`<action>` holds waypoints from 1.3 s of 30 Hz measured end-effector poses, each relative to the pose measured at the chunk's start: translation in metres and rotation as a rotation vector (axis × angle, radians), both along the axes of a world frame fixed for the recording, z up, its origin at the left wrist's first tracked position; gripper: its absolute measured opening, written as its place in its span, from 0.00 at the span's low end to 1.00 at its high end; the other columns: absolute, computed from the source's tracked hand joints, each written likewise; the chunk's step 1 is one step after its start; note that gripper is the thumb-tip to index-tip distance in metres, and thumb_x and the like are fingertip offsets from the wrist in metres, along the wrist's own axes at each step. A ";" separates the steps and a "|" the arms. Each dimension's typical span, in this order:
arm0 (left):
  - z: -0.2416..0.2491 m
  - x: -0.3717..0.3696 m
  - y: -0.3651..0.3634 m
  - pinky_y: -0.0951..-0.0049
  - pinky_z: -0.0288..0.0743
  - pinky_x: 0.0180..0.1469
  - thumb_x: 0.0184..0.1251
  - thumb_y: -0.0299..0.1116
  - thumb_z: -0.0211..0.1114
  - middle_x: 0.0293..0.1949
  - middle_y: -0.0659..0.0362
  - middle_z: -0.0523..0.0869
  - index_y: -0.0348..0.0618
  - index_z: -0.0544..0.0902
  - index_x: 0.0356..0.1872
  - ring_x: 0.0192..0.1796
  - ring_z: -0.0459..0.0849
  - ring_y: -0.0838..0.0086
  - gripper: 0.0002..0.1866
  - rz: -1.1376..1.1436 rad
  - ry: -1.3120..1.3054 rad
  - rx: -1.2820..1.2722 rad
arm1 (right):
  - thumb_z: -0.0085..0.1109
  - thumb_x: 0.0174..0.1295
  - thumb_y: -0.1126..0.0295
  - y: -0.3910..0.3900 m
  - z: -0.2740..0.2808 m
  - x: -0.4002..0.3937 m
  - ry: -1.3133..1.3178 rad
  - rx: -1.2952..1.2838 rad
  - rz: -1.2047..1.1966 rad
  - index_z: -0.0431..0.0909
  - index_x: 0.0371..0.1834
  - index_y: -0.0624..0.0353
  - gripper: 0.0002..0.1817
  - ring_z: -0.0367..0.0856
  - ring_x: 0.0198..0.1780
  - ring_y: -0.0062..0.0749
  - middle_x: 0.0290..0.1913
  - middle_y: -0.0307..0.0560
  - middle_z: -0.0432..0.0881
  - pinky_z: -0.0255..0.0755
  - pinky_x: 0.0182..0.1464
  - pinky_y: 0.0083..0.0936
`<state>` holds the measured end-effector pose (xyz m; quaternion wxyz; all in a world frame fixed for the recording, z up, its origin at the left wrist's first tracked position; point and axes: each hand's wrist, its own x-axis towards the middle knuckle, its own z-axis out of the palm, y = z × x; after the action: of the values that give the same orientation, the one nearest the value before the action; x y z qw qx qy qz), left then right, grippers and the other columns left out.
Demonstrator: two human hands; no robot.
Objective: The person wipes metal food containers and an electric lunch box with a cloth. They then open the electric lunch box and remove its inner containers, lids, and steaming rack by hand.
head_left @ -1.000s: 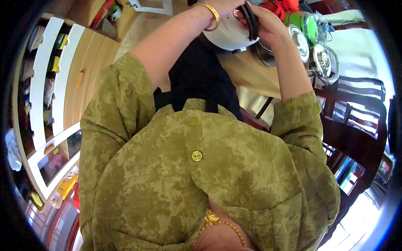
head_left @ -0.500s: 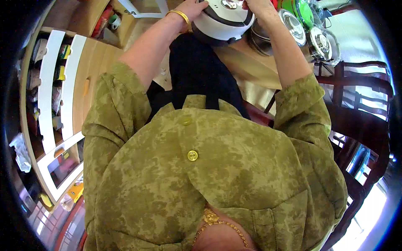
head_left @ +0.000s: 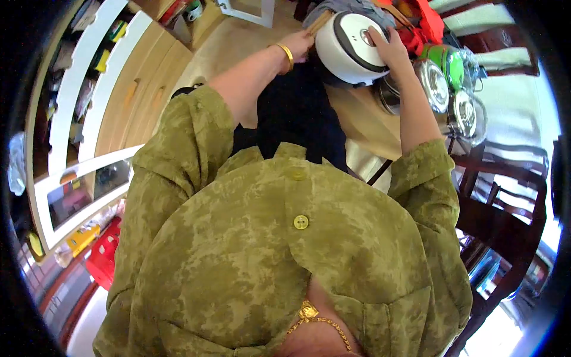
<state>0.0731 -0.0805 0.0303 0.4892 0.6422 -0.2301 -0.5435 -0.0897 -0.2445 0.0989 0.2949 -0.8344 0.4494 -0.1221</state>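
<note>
Head | left hand (head_left: 295,50), now off your cooker lid (head_left: 357,28), is curling at nine o'clock, grip unclear | unclenched right hand (head_left: 391,49) is resting there alone, three o'clock

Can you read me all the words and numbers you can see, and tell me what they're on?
There are none I can read.
White rounded appliance with black trim: small dark marks on the lid, too small to read; the right hand covers part of it.
Yellow packet on the lower left: any print is too blurred to read.
Shiny bright green round container: no readable print.
</note>
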 end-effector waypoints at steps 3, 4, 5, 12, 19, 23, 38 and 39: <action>-0.028 -0.015 0.002 0.62 0.74 0.50 0.62 0.29 0.54 0.45 0.59 0.74 0.49 0.66 0.60 0.47 0.72 0.70 0.24 0.038 0.070 0.068 | 0.57 0.53 0.42 -0.029 -0.023 0.000 -0.137 0.368 -0.205 0.63 0.61 0.67 0.42 0.75 0.51 0.35 0.54 0.55 0.74 0.66 0.53 0.27; -0.038 -0.018 -0.003 0.64 0.75 0.49 0.61 0.27 0.54 0.46 0.59 0.74 0.46 0.67 0.59 0.46 0.73 0.69 0.23 0.017 -0.015 0.144 | 0.58 0.49 0.39 -0.044 -0.031 -0.004 -0.158 0.533 -0.175 0.62 0.61 0.70 0.47 0.72 0.56 0.40 0.57 0.60 0.71 0.64 0.56 0.33; -0.056 -0.018 -0.008 0.64 0.75 0.50 0.61 0.26 0.54 0.46 0.59 0.74 0.45 0.67 0.58 0.47 0.73 0.69 0.22 -0.029 -0.109 0.129 | 0.56 0.51 0.39 -0.048 -0.035 -0.004 -0.190 0.565 -0.188 0.64 0.60 0.71 0.46 0.73 0.54 0.41 0.56 0.59 0.72 0.65 0.55 0.36; -0.049 -0.019 0.002 0.63 0.72 0.53 0.59 0.22 0.56 0.52 0.57 0.72 0.40 0.67 0.57 0.52 0.73 0.67 0.22 -0.014 0.056 -0.087 | 0.46 0.57 0.38 -0.075 -0.047 -0.013 -0.179 0.618 -0.350 0.66 0.57 0.74 0.44 0.75 0.50 0.43 0.54 0.59 0.74 0.67 0.52 0.41; -0.026 -0.031 0.015 0.58 0.70 0.54 0.59 0.29 0.62 0.55 0.57 0.71 0.41 0.63 0.61 0.54 0.71 0.66 0.28 0.244 0.467 -0.130 | 0.40 0.61 0.39 -0.048 -0.022 -0.012 -0.096 0.599 -0.378 0.72 0.53 0.71 0.40 0.77 0.47 0.35 0.48 0.52 0.78 0.68 0.50 0.28; -0.003 -0.025 0.041 0.57 0.72 0.52 0.55 0.33 0.67 0.57 0.53 0.69 0.44 0.57 0.65 0.55 0.72 0.62 0.37 0.199 0.547 -0.255 | 0.42 0.62 0.40 -0.032 -0.023 -0.025 -0.231 0.698 -0.324 0.73 0.53 0.64 0.35 0.79 0.44 0.32 0.47 0.48 0.79 0.70 0.48 0.28; 0.056 -0.056 0.143 0.70 0.51 0.67 0.41 0.35 0.75 0.66 0.46 0.57 0.45 0.38 0.69 0.67 0.59 0.61 0.59 -0.026 -0.289 -0.452 | 0.36 0.67 0.46 0.064 -0.001 -0.039 -0.556 0.991 -0.141 0.71 0.54 0.58 0.28 0.79 0.43 0.30 0.44 0.45 0.80 0.74 0.46 0.26; 0.054 -0.059 0.145 0.70 0.51 0.68 0.41 0.34 0.75 0.67 0.46 0.55 0.46 0.36 0.69 0.68 0.57 0.61 0.60 -0.031 -0.272 -0.475 | 0.36 0.67 0.46 0.070 0.001 -0.039 -0.569 1.024 -0.144 0.71 0.53 0.59 0.28 0.79 0.43 0.30 0.44 0.45 0.80 0.74 0.46 0.25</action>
<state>0.0138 0.0650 0.0846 0.5823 0.5729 -0.4247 -0.3903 -0.1284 -0.1748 0.0994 0.7602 -0.4874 0.4099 -0.1284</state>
